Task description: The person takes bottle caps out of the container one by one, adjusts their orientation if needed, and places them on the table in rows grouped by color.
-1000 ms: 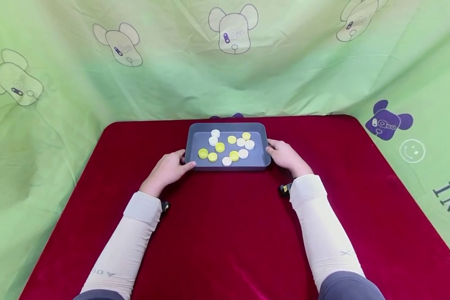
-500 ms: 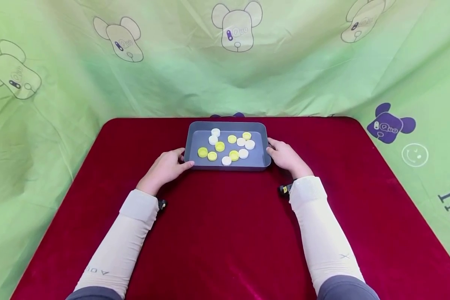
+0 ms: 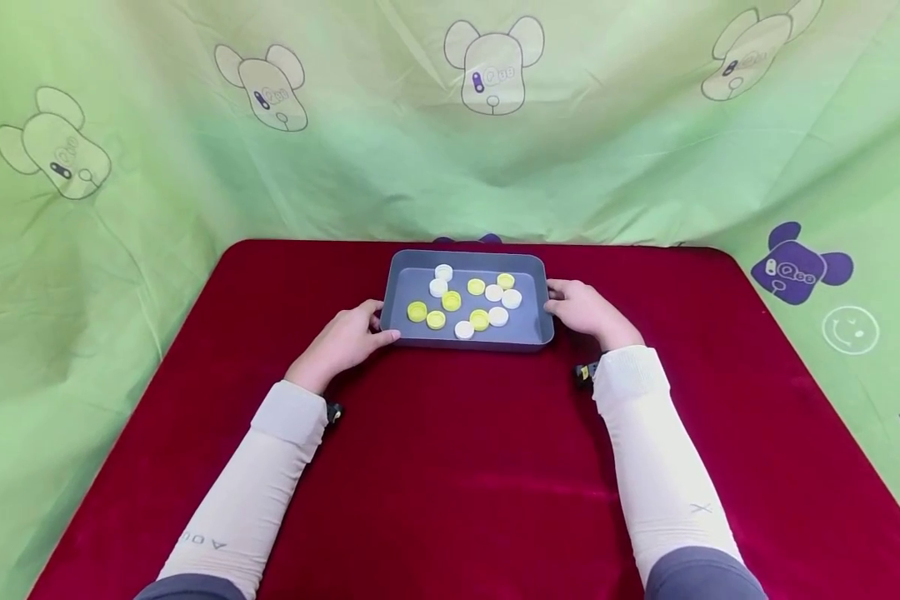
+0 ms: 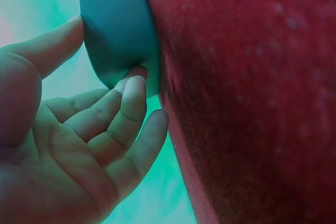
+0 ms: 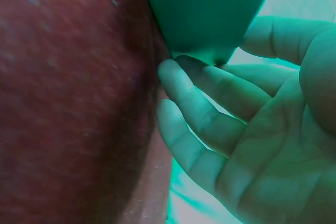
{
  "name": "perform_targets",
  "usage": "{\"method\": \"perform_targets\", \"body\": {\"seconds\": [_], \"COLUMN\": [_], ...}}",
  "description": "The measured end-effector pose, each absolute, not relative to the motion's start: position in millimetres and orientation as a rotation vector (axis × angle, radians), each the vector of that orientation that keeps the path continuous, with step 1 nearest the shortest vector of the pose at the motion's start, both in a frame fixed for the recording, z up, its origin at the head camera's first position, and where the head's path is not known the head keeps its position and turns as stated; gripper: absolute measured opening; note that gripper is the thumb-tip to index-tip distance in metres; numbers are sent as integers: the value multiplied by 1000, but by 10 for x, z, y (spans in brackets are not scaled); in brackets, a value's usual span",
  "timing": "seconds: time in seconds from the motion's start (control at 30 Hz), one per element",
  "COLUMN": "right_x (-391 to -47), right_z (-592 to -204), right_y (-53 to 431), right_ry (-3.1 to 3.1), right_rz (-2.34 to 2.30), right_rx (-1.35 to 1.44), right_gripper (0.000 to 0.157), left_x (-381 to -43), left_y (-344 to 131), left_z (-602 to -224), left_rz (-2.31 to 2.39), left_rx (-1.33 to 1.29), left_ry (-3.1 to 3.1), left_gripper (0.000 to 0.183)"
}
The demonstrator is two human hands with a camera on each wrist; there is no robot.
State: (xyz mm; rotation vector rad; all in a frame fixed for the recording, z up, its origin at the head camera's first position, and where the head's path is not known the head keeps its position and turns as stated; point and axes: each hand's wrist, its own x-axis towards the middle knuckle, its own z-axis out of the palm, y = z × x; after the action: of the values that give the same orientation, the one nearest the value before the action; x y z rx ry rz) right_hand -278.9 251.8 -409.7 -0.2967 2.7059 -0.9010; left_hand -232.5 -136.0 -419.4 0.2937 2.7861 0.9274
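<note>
A shallow grey rectangular tray (image 3: 531, 327) lies at the far side of the red-covered table in the head view. Several yellow bottle caps (image 3: 417, 312) and several white bottle caps (image 3: 512, 298) are scattered loosely on its floor. My left hand (image 3: 348, 337) holds the tray's left end near the front corner, thumb on the rim. In the left wrist view, curled fingertips touch the lower edge of the tray (image 4: 118, 24). On the opposite end, my right hand (image 3: 588, 311) grips the tray's right side. The right wrist view has its thumb against the tray wall (image 5: 207, 14) and fingertips underneath.
Red velvety cloth (image 3: 457, 467) covers the table between my forearms. A green curtain (image 3: 390, 183) with printed mouse heads hangs close behind the table's far edge and along both sides. Small black devices sit at each wrist.
The whole head view has shifted slightly, so tray, hands and curtain appear further right and a little lower. Both hands keep their hold on the tray, and the caps lie in the same arrangement.
</note>
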Motion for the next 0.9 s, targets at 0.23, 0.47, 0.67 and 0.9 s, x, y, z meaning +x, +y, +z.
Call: {"method": "perform_targets", "body": {"seconds": [0.23, 0.47, 0.67, 0.9], "right_x": [-2828, -2834, -2830, -2823], "right_z": [-4063, -4076, -4130, -4143], "right_y": [2515, 2509, 2536, 2535], "right_ry": [2700, 2684, 2661, 2649], "right_rz": [-850, -880, -914, -956], "right_rx": [-330, -333, -287, -271], "right_gripper": [55, 56, 57, 57], "left_x": [-2307, -2311, -2312, -2319], "left_y": [-1335, -1333, -1332, -1366], "left_z": [-4202, -4188, -4198, -4188], "left_rz": [888, 873, 888, 885], "left_rx": [311, 301, 311, 313], "left_ry": [2820, 2819, 2816, 2816], "left_gripper": [64, 64, 64, 65]}}
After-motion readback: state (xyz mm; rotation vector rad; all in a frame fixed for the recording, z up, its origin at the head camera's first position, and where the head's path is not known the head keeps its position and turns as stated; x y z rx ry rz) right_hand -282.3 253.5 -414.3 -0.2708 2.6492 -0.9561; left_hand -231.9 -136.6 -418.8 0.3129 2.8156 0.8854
